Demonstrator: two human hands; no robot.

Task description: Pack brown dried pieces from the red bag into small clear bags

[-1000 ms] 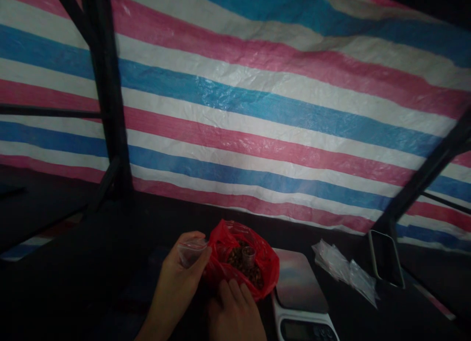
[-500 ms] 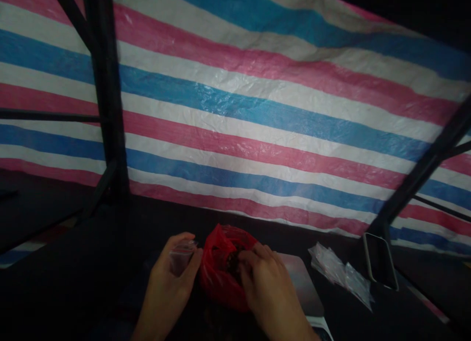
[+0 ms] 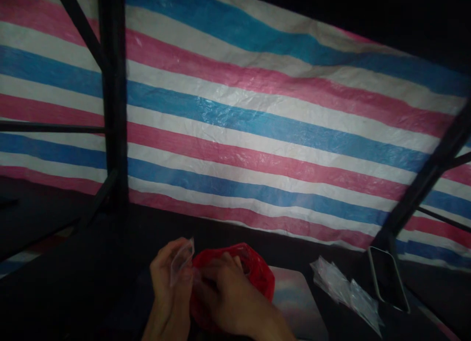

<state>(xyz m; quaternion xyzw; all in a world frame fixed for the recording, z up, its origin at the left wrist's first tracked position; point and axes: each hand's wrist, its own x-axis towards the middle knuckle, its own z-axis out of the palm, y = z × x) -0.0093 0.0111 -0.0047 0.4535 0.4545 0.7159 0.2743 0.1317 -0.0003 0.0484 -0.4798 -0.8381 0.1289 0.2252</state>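
Note:
In the lower middle, my left hand (image 3: 167, 277) is closed on a small clear zip bag (image 3: 182, 260), held upright between thumb and fingers. My right hand (image 3: 230, 292) reaches across to the bag, its fingertips at the bag's right side. Those fingers are bent together and partly hidden, so what they hold, if anything, I cannot make out. Under and behind the right hand sits a red plastic bag (image 3: 263, 275) with its top open. Its contents are mostly covered by the hand and dim.
Right of the red bag lies a flat silvery scale-like plate (image 3: 298, 299). Further right are several clear zip bags (image 3: 338, 282) in a pile and a phone (image 3: 389, 278) by a dark slanted post (image 3: 423, 189). Striped plastic sheeting (image 3: 257, 135) hangs behind the dark table.
My right hand has come out of the red bag and moved left to the small zip bag. The zip bag is turned more upright. The view has tilted up slightly.

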